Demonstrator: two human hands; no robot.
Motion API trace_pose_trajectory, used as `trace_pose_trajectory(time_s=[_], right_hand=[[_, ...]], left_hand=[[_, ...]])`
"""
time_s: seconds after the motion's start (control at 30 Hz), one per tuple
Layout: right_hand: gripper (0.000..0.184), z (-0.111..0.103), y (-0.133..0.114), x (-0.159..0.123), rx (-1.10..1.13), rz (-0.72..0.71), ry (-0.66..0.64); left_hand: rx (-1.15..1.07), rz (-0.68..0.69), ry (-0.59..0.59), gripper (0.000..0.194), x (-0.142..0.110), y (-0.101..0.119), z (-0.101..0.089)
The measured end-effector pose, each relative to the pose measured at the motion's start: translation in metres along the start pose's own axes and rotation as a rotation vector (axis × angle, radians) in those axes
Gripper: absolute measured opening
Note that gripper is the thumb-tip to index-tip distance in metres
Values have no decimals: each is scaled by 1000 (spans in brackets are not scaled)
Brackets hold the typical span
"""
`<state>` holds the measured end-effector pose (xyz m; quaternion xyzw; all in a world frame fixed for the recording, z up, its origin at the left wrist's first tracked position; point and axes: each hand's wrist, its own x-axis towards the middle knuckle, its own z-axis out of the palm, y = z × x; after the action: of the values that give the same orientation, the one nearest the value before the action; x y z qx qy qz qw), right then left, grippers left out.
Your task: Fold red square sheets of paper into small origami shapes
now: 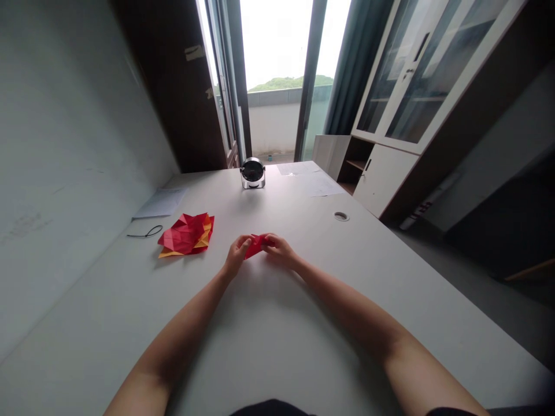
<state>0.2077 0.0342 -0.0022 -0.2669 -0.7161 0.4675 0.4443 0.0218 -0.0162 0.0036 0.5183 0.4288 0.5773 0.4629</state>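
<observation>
A small folded piece of red paper (254, 247) is held between both hands, low over the white table. My left hand (236, 253) pinches its left side, thumb and fingers closed on it. On the opposite side my right hand (278, 251) grips the upper right part, fingers bent around the edge. The fingertips cover some of the folds, so the paper's full shape cannot be made out. To the left lies a stack of creased red and orange paper sheets (185, 234), apart from the hands.
A round black and silver fan-like device (252, 173) stands toward the table's far end. A tape roll (341, 216) lies at right. A black cable tie (147, 232) and white papers (160, 203) are at left, by the wall. The table's right edge (433, 273) slants toward me.
</observation>
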Motion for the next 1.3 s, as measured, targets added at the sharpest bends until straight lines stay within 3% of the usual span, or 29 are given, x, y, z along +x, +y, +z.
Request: trace_pose_trajectory(time_s=[0.2,0.43,0.53,0.73,0.87,1.0,1.1,1.3], right_hand=[[21,-6,15,-1,-166,91,72],[20,-6,25,-2,-115,81,138],[32,-6,26,-2,-95,113,125],[26,-7,25,0,-191,131,109],[27,-4,22,-2,-219,149,6],[27,2,19,-5,-315,149,-116],[30,3,15,-5,-331,144,-138],[44,-1,14,-1,-185,155,9]], left_hand=[[-50,-1,-104,58,1,-2,2],[97,-4,-128,36,1,-15,1],[74,3,-119,35,2,-19,1],[57,-11,-127,36,4,-21,0],[128,-40,-168,36,1,-17,-1],[311,8,-107,35,-2,-10,-1],[380,32,-54,36,-2,-9,-2],[386,33,34,38,-1,-8,-3]])
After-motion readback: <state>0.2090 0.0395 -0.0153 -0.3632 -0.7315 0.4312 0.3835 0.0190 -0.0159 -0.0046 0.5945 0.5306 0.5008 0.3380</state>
